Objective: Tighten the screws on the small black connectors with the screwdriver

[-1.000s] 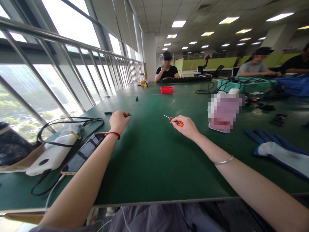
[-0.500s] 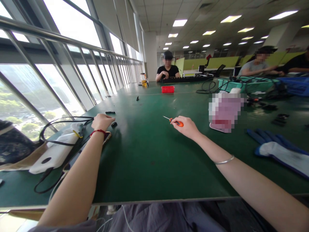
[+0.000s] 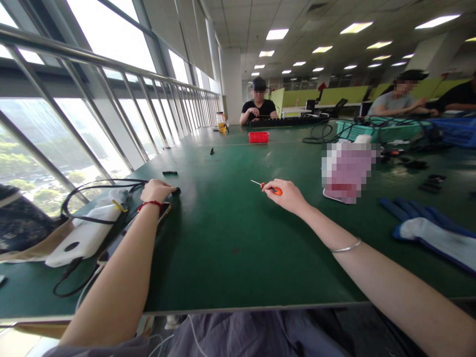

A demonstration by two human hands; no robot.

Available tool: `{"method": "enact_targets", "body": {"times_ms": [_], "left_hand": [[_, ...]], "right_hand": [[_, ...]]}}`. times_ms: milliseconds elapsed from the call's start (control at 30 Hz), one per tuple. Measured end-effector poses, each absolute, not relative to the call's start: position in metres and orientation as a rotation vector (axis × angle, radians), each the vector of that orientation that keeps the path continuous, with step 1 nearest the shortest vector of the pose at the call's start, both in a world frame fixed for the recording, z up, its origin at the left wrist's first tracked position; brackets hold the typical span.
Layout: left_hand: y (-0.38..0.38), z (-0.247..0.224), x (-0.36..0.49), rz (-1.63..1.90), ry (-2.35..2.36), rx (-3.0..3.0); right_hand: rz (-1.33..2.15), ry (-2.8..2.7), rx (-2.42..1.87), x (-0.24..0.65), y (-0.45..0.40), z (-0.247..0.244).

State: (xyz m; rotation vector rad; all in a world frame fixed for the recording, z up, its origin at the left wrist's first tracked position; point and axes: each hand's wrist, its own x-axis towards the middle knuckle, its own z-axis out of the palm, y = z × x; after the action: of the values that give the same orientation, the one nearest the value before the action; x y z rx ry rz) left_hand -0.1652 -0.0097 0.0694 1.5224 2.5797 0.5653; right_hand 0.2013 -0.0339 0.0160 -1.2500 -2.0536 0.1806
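Observation:
My right hand [image 3: 285,194] is wrapped round a screwdriver [image 3: 276,190] with an orange and black handle; its thin metal shaft points left, above the green table [image 3: 230,218]. On the left, my left hand [image 3: 157,190] has its fingers pinched at a small black part [image 3: 177,190] on the table. The fingertips meet the part's left side. Just beyond lies a short black strip [image 3: 170,172]. Under my left wrist is a phone [image 3: 165,210], partly hidden by the forearm.
Black cable [image 3: 92,219] and a white object with a dark oval hole [image 3: 80,238] lie at left. A red basket [image 3: 258,137] stands farther back. Right are a blue-and-white glove [image 3: 431,230], a green basket [image 3: 386,133] and a blurred pink item [image 3: 349,171]. Co-workers sit beyond.
My left hand has moved slightly down and its fingertips have come to the small black part, which was apart from them before. The right hand keeps holding the screwdriver almost unmoved.

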Motion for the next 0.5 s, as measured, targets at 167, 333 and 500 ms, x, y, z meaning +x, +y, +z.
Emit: {"method": "enact_targets", "body": {"times_ms": [167,333,500], "left_hand": [[-0.0079,0.068,-0.1668,0.57,2.564,1.521],[-0.0058,0.0666,-0.1658,0.538,2.59,1.493],[-0.0031,0.0643,-0.167,0.548,2.602,1.487]], "right_hand": [[0.189,-2.053,-1.26,0.2012,-0.0344,0.0159],[0.191,-2.064,-1.264,0.2012,-0.0335,0.0151],[0.195,-2.075,-1.263,0.2022,-0.0316,0.0134]]}}
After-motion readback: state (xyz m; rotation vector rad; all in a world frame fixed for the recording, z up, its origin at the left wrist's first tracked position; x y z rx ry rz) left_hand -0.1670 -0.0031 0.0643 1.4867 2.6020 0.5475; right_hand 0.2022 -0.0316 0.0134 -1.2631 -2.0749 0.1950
